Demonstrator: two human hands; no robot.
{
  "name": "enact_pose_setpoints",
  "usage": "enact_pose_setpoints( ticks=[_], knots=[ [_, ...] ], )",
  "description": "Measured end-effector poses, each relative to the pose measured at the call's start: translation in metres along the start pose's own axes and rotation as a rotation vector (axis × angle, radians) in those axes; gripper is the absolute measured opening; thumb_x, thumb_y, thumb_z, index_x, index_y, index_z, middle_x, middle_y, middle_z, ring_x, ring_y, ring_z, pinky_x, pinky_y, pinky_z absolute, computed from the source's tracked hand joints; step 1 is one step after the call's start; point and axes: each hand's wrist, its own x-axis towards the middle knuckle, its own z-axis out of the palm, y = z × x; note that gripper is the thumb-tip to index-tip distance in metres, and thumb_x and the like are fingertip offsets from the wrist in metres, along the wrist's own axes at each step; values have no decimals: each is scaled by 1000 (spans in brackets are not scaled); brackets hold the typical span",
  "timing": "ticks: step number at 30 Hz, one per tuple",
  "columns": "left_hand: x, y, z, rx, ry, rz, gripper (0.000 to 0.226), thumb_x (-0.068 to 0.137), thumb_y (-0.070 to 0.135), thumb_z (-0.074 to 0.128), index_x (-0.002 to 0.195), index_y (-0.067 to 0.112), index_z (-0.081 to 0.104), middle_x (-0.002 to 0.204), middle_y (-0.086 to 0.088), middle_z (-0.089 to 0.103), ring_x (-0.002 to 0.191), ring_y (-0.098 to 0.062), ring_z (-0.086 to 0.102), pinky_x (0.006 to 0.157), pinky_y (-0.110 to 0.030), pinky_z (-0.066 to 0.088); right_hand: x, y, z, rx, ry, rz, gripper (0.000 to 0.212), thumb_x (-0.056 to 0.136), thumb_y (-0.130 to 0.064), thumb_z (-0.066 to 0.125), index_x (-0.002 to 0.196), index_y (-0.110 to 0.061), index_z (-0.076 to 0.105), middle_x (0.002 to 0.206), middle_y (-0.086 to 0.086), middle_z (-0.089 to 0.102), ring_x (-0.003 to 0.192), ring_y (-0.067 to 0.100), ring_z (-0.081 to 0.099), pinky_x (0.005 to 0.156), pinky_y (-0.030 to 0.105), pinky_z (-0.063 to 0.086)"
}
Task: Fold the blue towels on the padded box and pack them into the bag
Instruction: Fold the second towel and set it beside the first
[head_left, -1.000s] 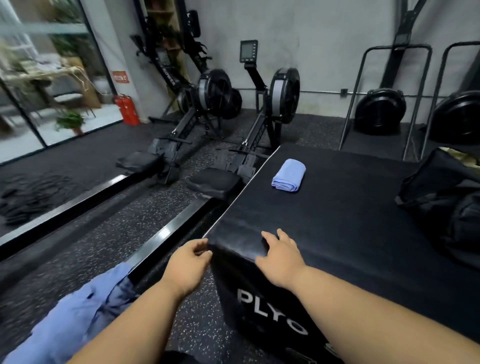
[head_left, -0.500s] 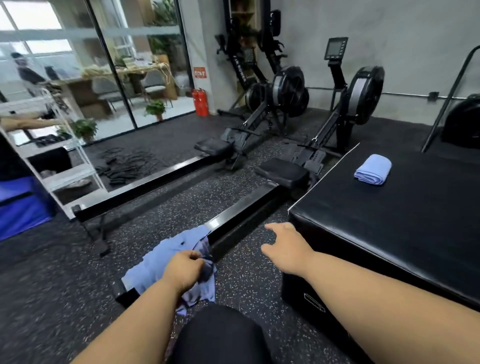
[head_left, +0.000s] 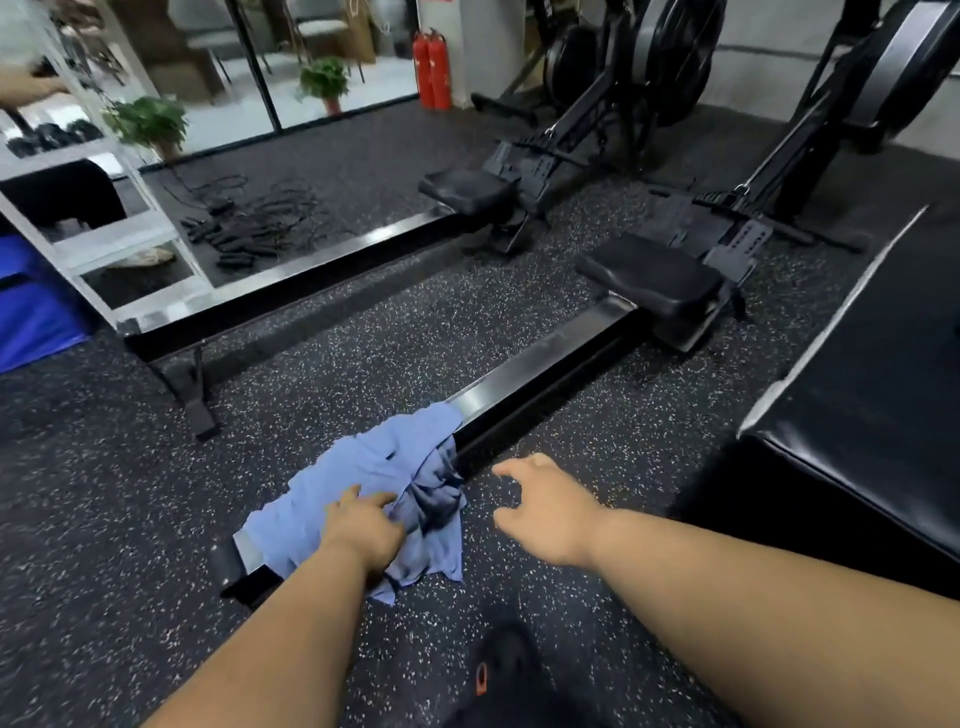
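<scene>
The blue towel (head_left: 363, 467) lies crumpled over the near end of the rowing machine rail (head_left: 524, 384), soft and light (it should bunch easily), best gathered by its loose edge. The left hand (head_left: 363, 530) rests on it, fingers curling into the cloth. The right hand (head_left: 545, 509) hovers just right of the rail, fingers loosely spread, holding nothing. The padded box (head_left: 857, 415) stands further right of the rail; only the rail lies underneath.
</scene>
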Motion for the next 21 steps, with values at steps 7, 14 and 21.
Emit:
enact_pose_setpoints(
  ticks=[7,14,21],
  knots=[
    [19,30,31,179,-46,-3,65,95,45,47,155,24,37,169,-6,24,150,-36,28,123,-43,28,36,17,6,-41,-46,25,61,98,-33,58,157,-30,40,155,3,31,72,15,56,80,26,48],
    [-6,38,18,111,133,-18,63,100,33,48,160,18,32,169,0,27,144,-34,35,114,-41,34,14,28,5,14,-60,47,59,99,-30,58,156,-32,41,158,1,26,62,12,59,65,27,48],
    [-100,70,-34,-128,321,260,73,92,20,56,160,9,35,168,-11,32,149,-35,32,124,-43,26,-32,12,-13,101,30,22,61,98,-28,59,156,-31,40,150,2,32,62,14,58,64,31,50]
  ],
)
